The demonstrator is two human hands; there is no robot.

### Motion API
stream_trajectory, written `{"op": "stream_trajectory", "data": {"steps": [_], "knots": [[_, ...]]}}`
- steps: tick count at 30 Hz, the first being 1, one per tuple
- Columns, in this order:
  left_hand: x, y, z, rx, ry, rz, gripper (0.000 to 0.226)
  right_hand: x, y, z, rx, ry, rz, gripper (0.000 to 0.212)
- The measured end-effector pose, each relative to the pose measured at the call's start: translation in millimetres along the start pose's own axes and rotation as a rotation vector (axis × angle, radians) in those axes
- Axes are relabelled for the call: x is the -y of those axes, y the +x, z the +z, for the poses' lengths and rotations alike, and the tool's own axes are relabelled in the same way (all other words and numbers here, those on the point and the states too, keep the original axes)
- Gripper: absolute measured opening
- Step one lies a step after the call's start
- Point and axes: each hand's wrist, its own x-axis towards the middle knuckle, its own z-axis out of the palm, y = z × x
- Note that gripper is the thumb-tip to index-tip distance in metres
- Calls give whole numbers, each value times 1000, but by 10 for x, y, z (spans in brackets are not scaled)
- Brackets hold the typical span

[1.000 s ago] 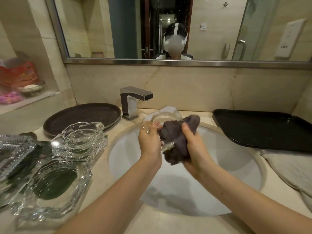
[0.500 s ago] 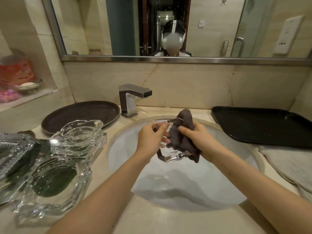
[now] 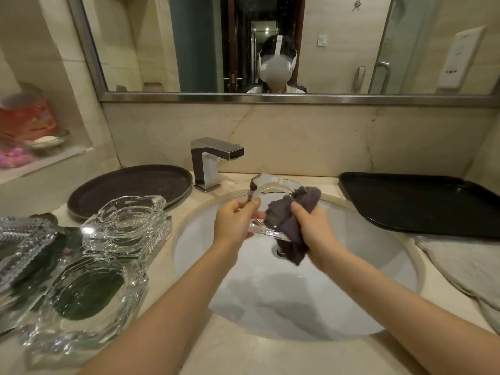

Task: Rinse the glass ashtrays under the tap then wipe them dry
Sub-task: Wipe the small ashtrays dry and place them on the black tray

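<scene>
Tilting on its edge above the white sink basin [image 3: 311, 288], a clear glass ashtray [image 3: 266, 189] is held at the centre of the frame, just in front of the square chrome tap [image 3: 209, 162]. Its left rim is pinched by the left hand [image 3: 235, 223], whose fingers [image 3: 253, 204] are closed around the glass. A dark grey cloth [image 3: 289, 226] is pressed against the ashtray's right side by the right hand [image 3: 313, 231], whose fingers are curled shut on the cloth, a loose end of which hangs down toward the drain. No water is seen running from the tap. At the lower left of the frame, three more glass ashtrays are set close together on the beige desk [image 3: 243, 355]: one stacked ashtray [image 3: 130, 226] nearest the sink, a large ashtray [image 3: 81, 299] in front of it, and a ridged one [image 3: 24, 244] partly cut off by the frame's left edge. A round dark tray [image 3: 130, 188] is seen behind them, a black rectangular tray [image 3: 422, 204] at the right, and a pale towel [image 3: 465, 269] below it at the right edge.
</scene>
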Motion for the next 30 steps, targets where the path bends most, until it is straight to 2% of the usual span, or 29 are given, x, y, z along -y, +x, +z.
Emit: {"op": "stream_trajectory", "data": {"steps": [2,4,6,8,11,14,17,19,21,24,26,30], "knots": [[-42,-30,-14,204,2,-90,15,88,96,-123,19,-219,-44,10],[-47,-60,12,321,34,-124,23,101,149,-192,87,-388,-69,7],[-33,-71,54,339,70,-112,26,25,179,-205,81,-490,-118,7],[-11,-73,92,286,69,-86,27,-31,181,-167,-11,-523,-214,4],[1,-78,143,223,-47,-101,25,-4,159,-117,-174,-433,-409,11],[-9,-85,178,226,-161,-139,33,-8,100,-103,-195,-626,-595,30],[-3,-78,182,194,-138,-105,41,-107,-20,-55,-2,-1004,-600,71],[23,-76,162,166,-104,-120,44,-142,-59,-16,121,-1165,-593,82],[55,-70,128,147,-76,-163,48,-122,-83,29,229,-1234,-613,73],[82,-61,92,118,-85,-189,55,-119,-137,48,300,-1136,-684,63],[64,-63,82,95,-102,-184,51,-126,-142,26,272,-1092,-754,53],[34,-57,119,76,-159,-176,44,-108,22,-48,127,-1263,-819,39]]}}
